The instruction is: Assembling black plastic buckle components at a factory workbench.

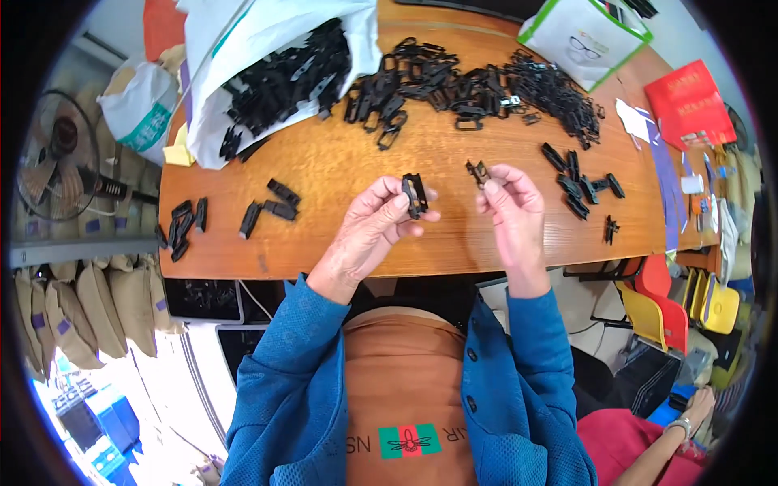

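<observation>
Between thumb and fingers, my left hand holds a black plastic frame, oblong with an open middle, raised over the table's front part. My right hand pinches a smaller dark plastic clip by its lower end. The two pieces are apart, side by side. Beyond my hands lies a heap of black oblong frames. It runs rightward into a pile of smaller black clips. Several black parts are grouped to the right, and a few narrow pieces lie nearer the edge.
At the far left a white bag spills black parts. Small groups of black pieces lie on the wooden table. A white-green bag and red packet stand far right. Another person's hand shows lower right.
</observation>
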The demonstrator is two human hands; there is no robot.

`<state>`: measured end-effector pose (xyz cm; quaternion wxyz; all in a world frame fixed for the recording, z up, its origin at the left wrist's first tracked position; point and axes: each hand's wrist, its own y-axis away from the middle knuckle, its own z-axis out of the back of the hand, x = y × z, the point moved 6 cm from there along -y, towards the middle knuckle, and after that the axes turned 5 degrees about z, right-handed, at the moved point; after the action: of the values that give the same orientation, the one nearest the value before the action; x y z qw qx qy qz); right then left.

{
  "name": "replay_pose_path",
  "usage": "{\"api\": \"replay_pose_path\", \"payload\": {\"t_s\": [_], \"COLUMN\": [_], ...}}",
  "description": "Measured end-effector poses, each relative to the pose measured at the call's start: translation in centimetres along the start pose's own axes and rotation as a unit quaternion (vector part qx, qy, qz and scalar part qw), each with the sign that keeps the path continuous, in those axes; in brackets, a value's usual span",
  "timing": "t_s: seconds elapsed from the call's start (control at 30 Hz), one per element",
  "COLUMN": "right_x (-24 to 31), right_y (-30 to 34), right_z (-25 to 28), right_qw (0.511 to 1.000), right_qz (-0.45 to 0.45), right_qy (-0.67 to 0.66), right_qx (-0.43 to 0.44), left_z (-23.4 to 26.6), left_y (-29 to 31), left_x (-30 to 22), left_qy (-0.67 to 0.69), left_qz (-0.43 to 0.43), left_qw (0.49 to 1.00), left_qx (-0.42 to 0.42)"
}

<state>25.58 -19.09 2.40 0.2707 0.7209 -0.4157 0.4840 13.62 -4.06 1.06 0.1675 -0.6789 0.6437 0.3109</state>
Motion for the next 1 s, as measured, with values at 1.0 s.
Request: {"api": "replay_pose_path", "payload": {"t_s": [1.0], "right_x": [3.6], "right_y": [5.2], "right_z": [-10.5], "right_qw": [0.757], "right_qz": [0.385], "right_qy": [0.404], "right_qx": [0.34], "left_z": [1.1], "left_y": [4.8], "left_x": [1.8], "left_qy": [0.195], "left_qz": [0.177], "left_qw": [0.964], "left_qx": [0.035]}}
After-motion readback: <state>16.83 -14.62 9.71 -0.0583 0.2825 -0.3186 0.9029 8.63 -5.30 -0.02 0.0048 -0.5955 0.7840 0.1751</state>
